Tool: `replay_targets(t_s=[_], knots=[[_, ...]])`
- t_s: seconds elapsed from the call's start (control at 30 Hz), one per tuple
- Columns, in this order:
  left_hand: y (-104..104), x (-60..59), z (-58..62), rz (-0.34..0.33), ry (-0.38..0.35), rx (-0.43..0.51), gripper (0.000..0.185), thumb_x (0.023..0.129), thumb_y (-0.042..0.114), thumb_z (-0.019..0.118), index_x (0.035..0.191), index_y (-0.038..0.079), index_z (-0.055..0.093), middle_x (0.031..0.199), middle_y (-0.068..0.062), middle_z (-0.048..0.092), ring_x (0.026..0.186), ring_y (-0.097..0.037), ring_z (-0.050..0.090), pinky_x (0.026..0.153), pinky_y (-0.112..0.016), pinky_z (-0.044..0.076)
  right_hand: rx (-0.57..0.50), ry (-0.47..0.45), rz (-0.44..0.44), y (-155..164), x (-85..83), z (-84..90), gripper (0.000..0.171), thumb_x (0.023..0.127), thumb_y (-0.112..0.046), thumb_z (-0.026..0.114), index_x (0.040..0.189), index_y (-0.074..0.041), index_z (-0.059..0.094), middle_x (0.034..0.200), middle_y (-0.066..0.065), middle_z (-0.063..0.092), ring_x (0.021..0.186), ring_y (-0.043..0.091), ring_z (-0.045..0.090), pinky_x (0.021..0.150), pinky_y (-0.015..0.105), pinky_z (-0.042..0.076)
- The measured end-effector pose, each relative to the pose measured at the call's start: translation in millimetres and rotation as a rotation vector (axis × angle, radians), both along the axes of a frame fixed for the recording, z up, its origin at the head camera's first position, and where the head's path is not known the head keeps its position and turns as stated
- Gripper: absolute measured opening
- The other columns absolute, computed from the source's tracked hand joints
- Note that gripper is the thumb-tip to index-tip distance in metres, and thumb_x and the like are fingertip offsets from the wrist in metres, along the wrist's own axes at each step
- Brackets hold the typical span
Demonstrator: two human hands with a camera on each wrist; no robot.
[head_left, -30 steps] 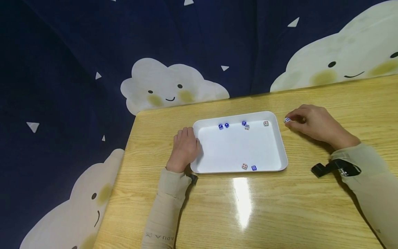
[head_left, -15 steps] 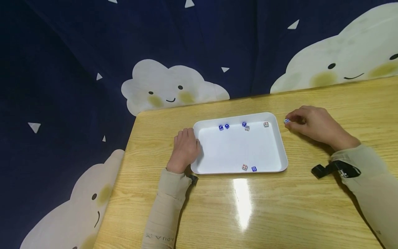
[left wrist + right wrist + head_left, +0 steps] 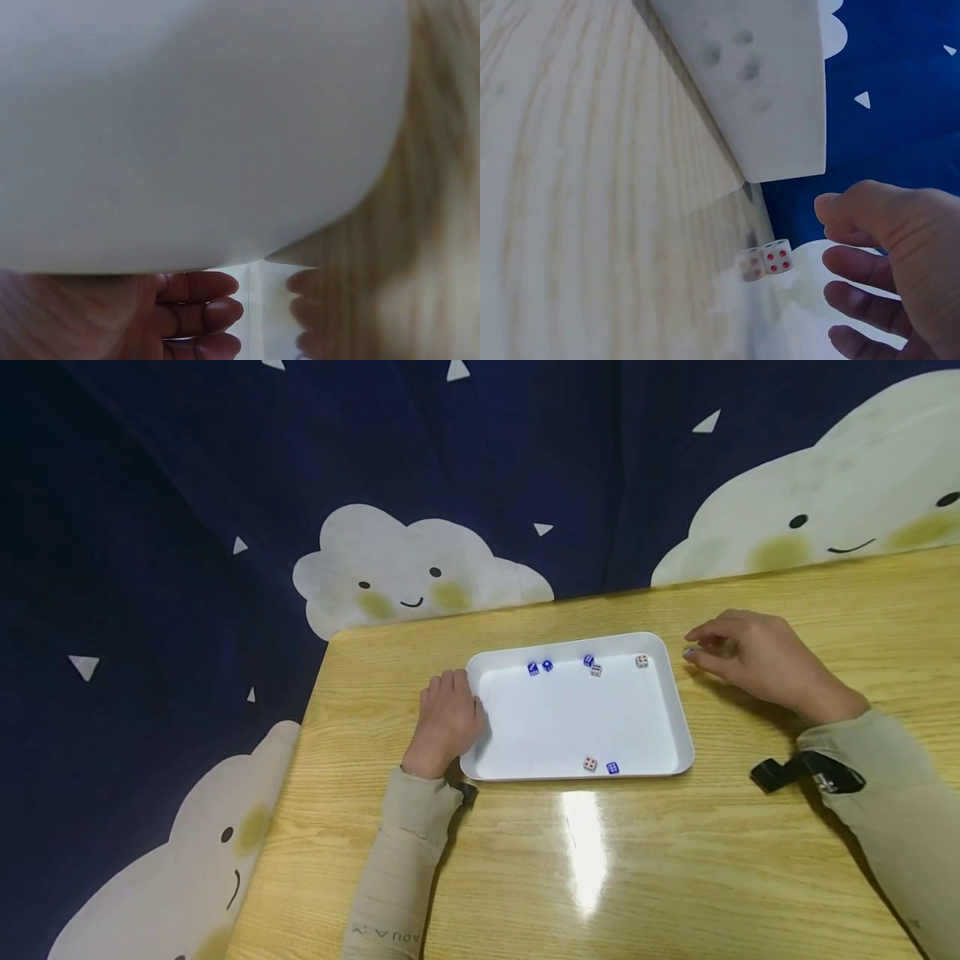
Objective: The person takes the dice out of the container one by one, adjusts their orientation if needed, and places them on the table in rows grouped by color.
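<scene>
My left hand (image 3: 447,718) grips the left side of a shallow white tray (image 3: 681,727); in the left wrist view, the tray's outer wall (image 3: 195,150) covers part of the palm, with fingertips (image 3: 214,313) showing below. Beyond the tray's right end, my right hand (image 3: 765,662) is held low with thumb and forefinger spread. A white die (image 3: 777,256) with red pips on one face lies on the table just off those fingertips, standing apart from them in the right wrist view. Inside the tray are several dice, such as a blue die (image 3: 612,767) and a red-pipped white die (image 3: 590,764) near its front wall.
More dice lie along the tray's back wall, among them a blue die (image 3: 532,668) and a white die (image 3: 642,662) in the back right corner. The wooden table (image 3: 675,860) meets a dark blue cloud-print curtain (image 3: 585,468) at the back.
My right thumb and forefinger have parted, letting go of the die they pinched, which rests on the table. The left hand and tray have stayed in place.
</scene>
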State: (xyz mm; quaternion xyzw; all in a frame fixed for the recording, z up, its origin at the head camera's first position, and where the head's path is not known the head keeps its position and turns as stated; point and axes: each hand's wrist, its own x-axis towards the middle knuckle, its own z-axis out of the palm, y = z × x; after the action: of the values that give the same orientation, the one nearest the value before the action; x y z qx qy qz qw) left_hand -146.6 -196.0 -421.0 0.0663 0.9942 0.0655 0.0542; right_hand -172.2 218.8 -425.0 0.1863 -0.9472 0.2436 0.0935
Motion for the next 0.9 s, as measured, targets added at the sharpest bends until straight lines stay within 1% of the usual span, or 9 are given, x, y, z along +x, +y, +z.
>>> replay_targets(t_s=[0.17, 0.23, 0.4, 0.5, 0.73, 0.9], knots=[[-0.2, 0.0, 0.4, 0.002, -0.007, 0.004, 0.037, 0.104, 0.021, 0.041, 0.129, -0.005, 0.047, 0.120, -0.020, 0.055, 0.107, -0.036, 0.046, 0.094, -0.045, 0.040, 0.000, -0.004, 0.009, -4.9, 4.0, 9.1, 0.026, 0.090, -0.024, 0.078, 0.111, -0.007, 0.078, 0.103, 0.013, 0.075, 0.089, 0.025, 0.069, 0.074, 0.042, 0.053], [-0.2, 0.1, 0.7, 0.003, -0.007, 0.005, 0.037, 0.104, 0.021, 0.041, 0.130, -0.005, 0.047, 0.121, -0.020, 0.055, 0.108, -0.036, 0.046, 0.094, -0.045, 0.040, 0.000, 0.010, 0.013, -7.1, 5.9, 12.7, 0.026, 0.090, -0.024, 0.079, 0.111, -0.008, 0.078, 0.103, 0.013, 0.075, 0.090, 0.026, 0.069, 0.074, 0.043, 0.053], [-0.1, 0.3, 1.1, 0.004, -0.006, 0.008, 0.037, 0.103, 0.021, 0.041, 0.129, -0.005, 0.047, 0.119, -0.020, 0.055, 0.107, -0.036, 0.046, 0.093, -0.045, 0.040, -0.010, 0.087, 0.041, -14.0, 12.0, 22.7, 0.025, 0.087, -0.021, 0.082, 0.109, -0.009, 0.079, 0.101, 0.009, 0.076, 0.089, 0.023, 0.069, 0.073, 0.040, 0.052], [-0.2, 0.0, 0.8, 0.003, -0.001, 0.008, 0.036, 0.103, 0.020, 0.041, 0.127, -0.005, 0.048, 0.117, -0.020, 0.055, 0.105, -0.036, 0.046, 0.092, -0.044, 0.039, -0.014, 0.123, 0.061, -19.0, 15.2, 28.5, 0.025, 0.085, -0.019, 0.083, 0.107, -0.009, 0.079, 0.100, 0.008, 0.076, 0.089, 0.023, 0.070, 0.073, 0.040, 0.053], [-0.3, -0.6, -0.2, 0.004, -0.004, 0.006, 0.034, 0.104, 0.020, 0.041, 0.126, -0.005, 0.048, 0.114, -0.019, 0.054, 0.103, -0.034, 0.045, 0.091, -0.044, 0.040, -0.009, 0.129, 0.096, -28.9, 22.6, 39.4, 0.025, 0.084, -0.019, 0.084, 0.106, -0.009, 0.080, 0.103, 0.009, 0.076, 0.092, 0.025, 0.070, 0.073, 0.043, 0.055], [-0.4, -0.4, -0.3, 0.011, -0.008, 0.007, 0.034, 0.104, 0.020, 0.040, 0.126, -0.004, 0.048, 0.113, -0.018, 0.054, 0.104, -0.035, 0.046, 0.092, -0.044, 0.040, -0.010, 0.160, 0.128, -36.0, 26.7, 44.1, 0.024, 0.082, -0.018, 0.086, 0.104, -0.010, 0.081, 0.099, 0.005, 0.076, 0.089, 0.021, 0.069, 0.071, 0.038, 0.055]])
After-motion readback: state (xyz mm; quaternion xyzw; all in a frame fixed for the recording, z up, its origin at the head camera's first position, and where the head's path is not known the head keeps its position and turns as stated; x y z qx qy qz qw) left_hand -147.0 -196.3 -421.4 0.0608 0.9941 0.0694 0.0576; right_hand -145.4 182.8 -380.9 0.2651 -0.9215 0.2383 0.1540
